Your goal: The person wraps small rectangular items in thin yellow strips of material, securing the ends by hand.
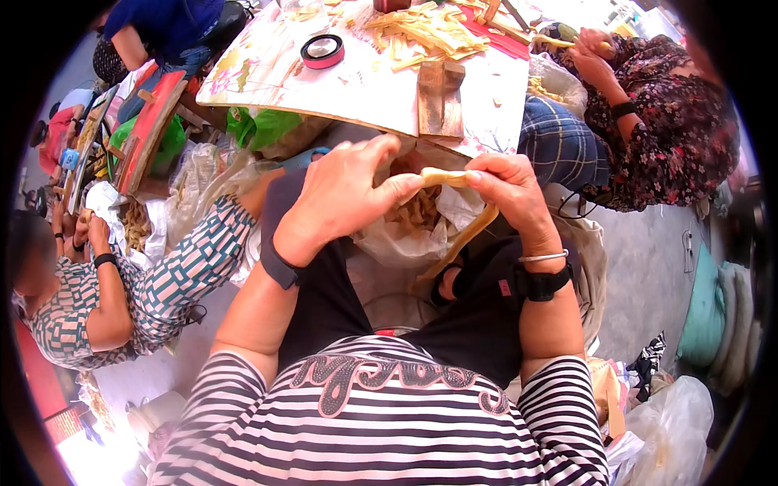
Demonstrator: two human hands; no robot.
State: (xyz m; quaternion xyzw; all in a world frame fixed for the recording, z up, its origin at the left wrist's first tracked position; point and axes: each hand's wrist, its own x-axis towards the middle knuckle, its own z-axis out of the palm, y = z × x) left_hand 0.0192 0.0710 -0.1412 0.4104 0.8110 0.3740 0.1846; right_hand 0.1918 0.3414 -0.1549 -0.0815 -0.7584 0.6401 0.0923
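A pale yellow, pliable strip (447, 177) is pinched between the thumb and fingers of my right hand (507, 185). Its short folded part points left, while a long tail hangs below that hand toward the floor. My left hand (349, 185) has its thumb tip against the strip's left end, and its index finger stands apart from the thumb. Whether other left fingers touch the strip from behind is hidden. Under both hands sits an open clear plastic bag (401, 240) with many yellowish pieces inside.
Beyond my hands, a table (364, 91) bears a wooden block (440, 100), a pink-and-black round container (322, 51) and a pile of yellow strips (425, 33). People sit close on both sides, one in a checked garment (182, 267). A red board (152, 130) leans at left.
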